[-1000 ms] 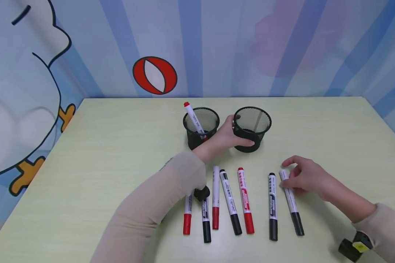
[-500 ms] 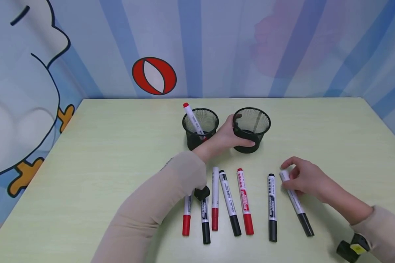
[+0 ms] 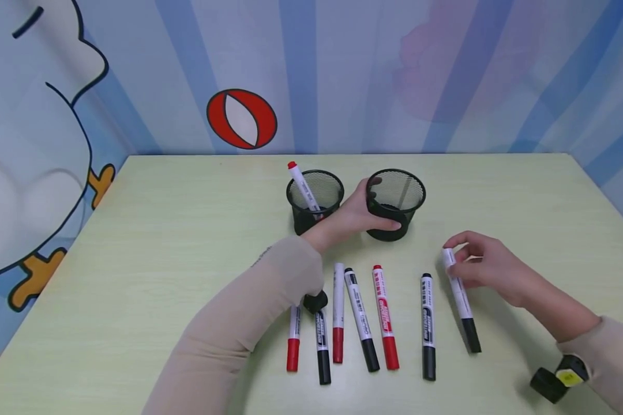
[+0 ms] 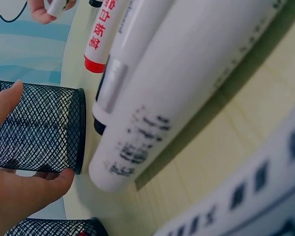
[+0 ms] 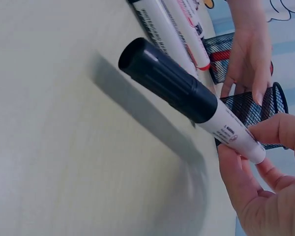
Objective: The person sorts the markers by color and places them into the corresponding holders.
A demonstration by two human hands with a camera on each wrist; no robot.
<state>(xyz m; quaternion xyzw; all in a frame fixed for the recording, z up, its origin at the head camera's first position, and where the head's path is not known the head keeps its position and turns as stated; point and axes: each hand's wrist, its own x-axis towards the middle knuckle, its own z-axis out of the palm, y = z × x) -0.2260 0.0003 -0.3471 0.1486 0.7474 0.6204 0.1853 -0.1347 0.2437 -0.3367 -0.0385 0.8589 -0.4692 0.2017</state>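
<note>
While L hand [image 3: 359, 217] grips cup [image 4: 46, 125], R hand [image 3: 486, 268] pinches marker [image 3: 460, 300] by wht end [image 5: 256, 153].

Had L cup [image 3: 303, 220] and R cup [image 3: 403, 217] side by side nr back of tbl [image 3: 213, 196], w/ wall [image 3: 337, 86] behind, one marker [image 3: 303, 187] in the former, and L hand [image 3: 364, 220] btwn the two, round the latter. Had six markers [image 3: 359, 305] in a row before them, w/ leftmost partly behind L sleeve [image 3: 244, 314], and R hand [image 3: 490, 268] w/ held marker [image 3: 461, 302] just R.
</note>
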